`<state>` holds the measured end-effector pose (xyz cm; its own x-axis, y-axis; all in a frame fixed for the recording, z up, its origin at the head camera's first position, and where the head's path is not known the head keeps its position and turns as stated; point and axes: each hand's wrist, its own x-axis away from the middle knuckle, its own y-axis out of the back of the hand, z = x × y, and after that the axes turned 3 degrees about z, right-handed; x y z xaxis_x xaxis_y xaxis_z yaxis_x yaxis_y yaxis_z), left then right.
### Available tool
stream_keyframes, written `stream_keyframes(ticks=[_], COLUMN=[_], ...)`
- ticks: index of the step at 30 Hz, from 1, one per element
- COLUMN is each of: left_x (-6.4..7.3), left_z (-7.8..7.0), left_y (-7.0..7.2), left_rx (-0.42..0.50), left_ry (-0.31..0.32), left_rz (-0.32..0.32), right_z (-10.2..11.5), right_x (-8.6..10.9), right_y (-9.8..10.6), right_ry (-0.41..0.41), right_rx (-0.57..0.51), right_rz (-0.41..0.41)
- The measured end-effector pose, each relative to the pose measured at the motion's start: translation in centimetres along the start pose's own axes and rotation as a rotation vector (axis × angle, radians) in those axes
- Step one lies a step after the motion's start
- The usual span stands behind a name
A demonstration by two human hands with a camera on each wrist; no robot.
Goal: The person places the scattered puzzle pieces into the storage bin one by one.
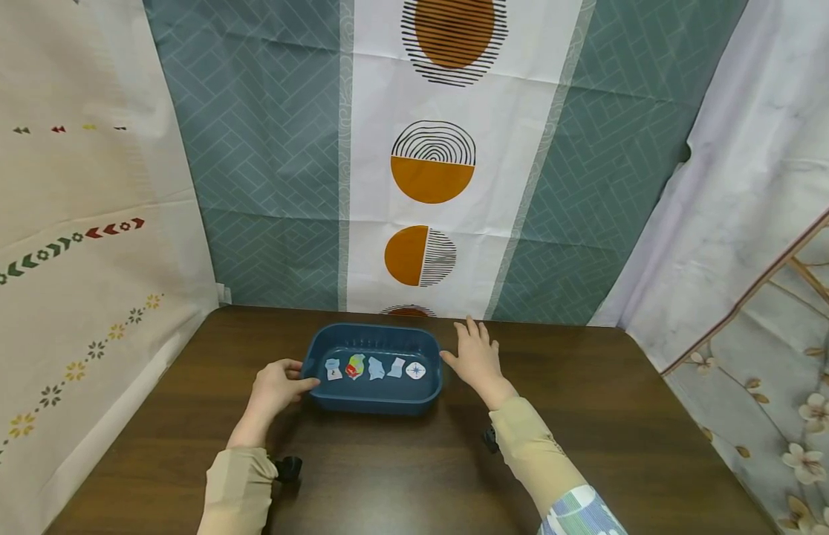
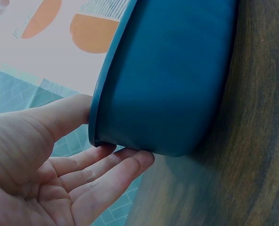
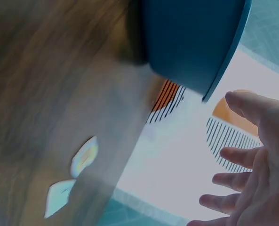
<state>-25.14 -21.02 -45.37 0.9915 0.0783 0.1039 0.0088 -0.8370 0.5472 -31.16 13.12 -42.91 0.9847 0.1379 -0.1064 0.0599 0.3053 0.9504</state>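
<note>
A dark blue rectangular tub (image 1: 374,406) stands on the table, with several small paper cutouts in a row on its floor. Among them are a round compass cutout (image 1: 415,370), a red, yellow and green one (image 1: 355,365) and a pale blue one (image 1: 376,368). My left hand (image 1: 277,386) holds the tub's left end, thumb over the rim (image 2: 101,96) and fingertips against the outer wall. Off the tub's right end, my right hand (image 1: 478,357) is raised with fingers spread, holding nothing; its thumb is close to the rim.
Two small light cutouts, one with a yellowish middle (image 3: 84,156) and one whitish (image 3: 59,197), lie on the brown table (image 1: 388,475) in the right wrist view. A patterned curtain (image 1: 267,148) hangs behind the table, with cloths at both sides. Black wrist devices (image 1: 289,468) sit under both forearms.
</note>
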Motion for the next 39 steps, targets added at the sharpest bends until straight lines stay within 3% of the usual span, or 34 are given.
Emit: stream_keyframes(ticks=[18,39], left_x=[0.0,0.0], left_z=[0.1,-0.1], left_y=[0.0,0.0], left_rx=[-0.008,-0.004], left_ry=[0.012,0.012], left_rz=[0.003,0.002], right_z=[-5.3,-6.7], right_x=[1.6,2.2], right_y=[-1.2,-2.5], right_ry=[-0.104,-0.106], right_rx=[-0.008,0.030], right_rz=[0.090,0.117])
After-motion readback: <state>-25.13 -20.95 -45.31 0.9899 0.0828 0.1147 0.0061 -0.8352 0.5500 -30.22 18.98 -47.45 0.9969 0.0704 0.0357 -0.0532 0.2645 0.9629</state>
